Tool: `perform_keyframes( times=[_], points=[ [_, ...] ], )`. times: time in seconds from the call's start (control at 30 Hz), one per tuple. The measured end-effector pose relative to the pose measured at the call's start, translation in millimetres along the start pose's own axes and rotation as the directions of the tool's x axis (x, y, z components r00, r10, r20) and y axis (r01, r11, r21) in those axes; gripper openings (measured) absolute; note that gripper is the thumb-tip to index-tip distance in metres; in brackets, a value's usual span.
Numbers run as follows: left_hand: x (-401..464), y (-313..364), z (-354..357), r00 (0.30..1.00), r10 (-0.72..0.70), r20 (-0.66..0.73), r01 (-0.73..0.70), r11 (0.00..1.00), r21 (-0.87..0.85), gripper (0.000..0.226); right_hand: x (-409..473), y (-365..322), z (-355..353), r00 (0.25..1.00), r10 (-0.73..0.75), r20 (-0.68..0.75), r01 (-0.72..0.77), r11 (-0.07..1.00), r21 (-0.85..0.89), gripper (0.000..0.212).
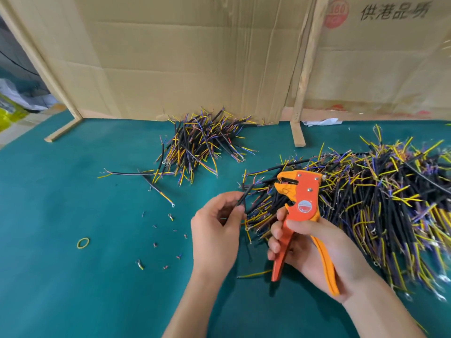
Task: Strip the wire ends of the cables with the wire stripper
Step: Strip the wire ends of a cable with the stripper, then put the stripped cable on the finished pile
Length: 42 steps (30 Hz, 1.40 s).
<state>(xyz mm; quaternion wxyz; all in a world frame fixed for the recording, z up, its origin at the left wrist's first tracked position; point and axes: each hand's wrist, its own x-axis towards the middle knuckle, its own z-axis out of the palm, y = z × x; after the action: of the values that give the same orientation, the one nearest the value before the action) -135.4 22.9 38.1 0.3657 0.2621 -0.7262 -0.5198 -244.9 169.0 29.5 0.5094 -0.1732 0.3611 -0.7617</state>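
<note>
Two heaps of cables are seen on the green surface [73, 181]: a smaller pile [195, 145] at about 12 o'clock from the hands, close to the cardboard wall [195, 57], and a much larger pile [380, 203] at about 2 to 3 o'clock. The cables in each heap cannot be counted. Two loose cables [146, 176] lie apart at about 10 o'clock, crossing each other. One wire stripper [302, 208] is present, and two hands.

The stripper is held above the surface, just left of the large pile. Its long axis runs from about 5 o'clock to 11 o'clock, the head is up and the jaws point to the left, toward 10 o'clock; the jaws stand a little apart. The two handles are spread, one red-orange and one yellow-orange.

The right hand [307, 245] is curled around both handles, the thumb is laid across the body below the round label. The left hand [214, 230] pinches one black cable [242, 198] between thumb and fingertips. This cable stands steeply, its long axis is from about 6 to 12 o'clock with a small lean to the right, and its upper end (with a yellow wire showing) is near the jaws but not in them.

One yellow rubber band [83, 242] lies at 8 o'clock, and several small scraps [156, 242] are scattered between it and the left hand.
</note>
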Motion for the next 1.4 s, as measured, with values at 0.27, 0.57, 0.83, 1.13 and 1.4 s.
perform_keyframes(
  times=[0.27,0.57,0.83,1.13,1.4],
  points=[
    [-7,-6,4,0.992,0.074,-0.098,-0.072,0.997,0.023,0.038,-6,-1,11,0.991,0.119,0.059,-0.117,0.992,-0.038,0.037],
    [-8,-10,1,0.991,0.075,-0.11,-0.07,0.996,0.049,0.04,-10,-4,21,0.984,0.164,0.075,-0.16,0.986,-0.049,0.032],
    [-10,-9,4,0.989,0.083,-0.12,-0.081,0.996,0.019,0.045,-8,1,35,0.987,0.086,-0.136,-0.093,0.995,-0.044,0.035],
    [-1,-6,4,0.952,0.027,-0.304,-0.029,1.0,0.0,0.036,-5,-2,22,0.996,0.004,-0.089,0.001,0.999,0.051,0.038],
    [-6,-3,5,0.961,0.05,-0.271,-0.048,0.999,0.015,0.031,-9,-1,29,0.989,0.147,0.023,-0.146,0.988,-0.04,0.04]
  ],
)
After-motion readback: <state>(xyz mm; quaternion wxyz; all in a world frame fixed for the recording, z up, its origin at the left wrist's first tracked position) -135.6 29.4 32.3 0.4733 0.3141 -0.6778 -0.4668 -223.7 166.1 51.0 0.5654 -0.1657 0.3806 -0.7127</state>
